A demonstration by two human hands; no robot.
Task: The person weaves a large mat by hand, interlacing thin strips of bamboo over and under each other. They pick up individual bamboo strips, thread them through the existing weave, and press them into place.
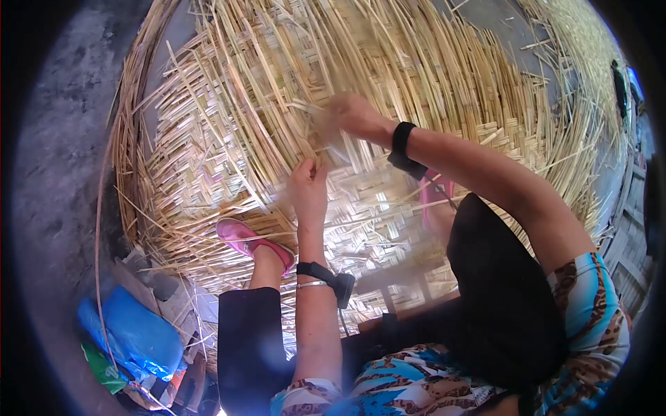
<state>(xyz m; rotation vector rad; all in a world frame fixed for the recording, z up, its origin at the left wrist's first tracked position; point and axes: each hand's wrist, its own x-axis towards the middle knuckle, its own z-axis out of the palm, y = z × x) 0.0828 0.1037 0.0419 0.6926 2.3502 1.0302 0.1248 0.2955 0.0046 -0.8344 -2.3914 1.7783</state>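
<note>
A partly woven mat [374,201] of pale, flat reed strips spreads under me, with a tight zigzag weave in its near part. Long loose reed strips [263,104] run up and away from the weave. My left hand [309,187] is low over the mat's middle, its fingers pinched at the ends of some strips. Above and to the right of it, my right hand [354,118] hovers over the strips with curled fingers. Motion blurs its fingertips, so whether a strip is in them cannot be made out.
My pink shoes [239,236] rest on the mat. A blue plastic bag [142,333] and a green packet [104,367] lie at the lower left on grey floor [69,139]. More loose reeds [583,41] lie at the upper right, near a slatted wooden frame [628,229].
</note>
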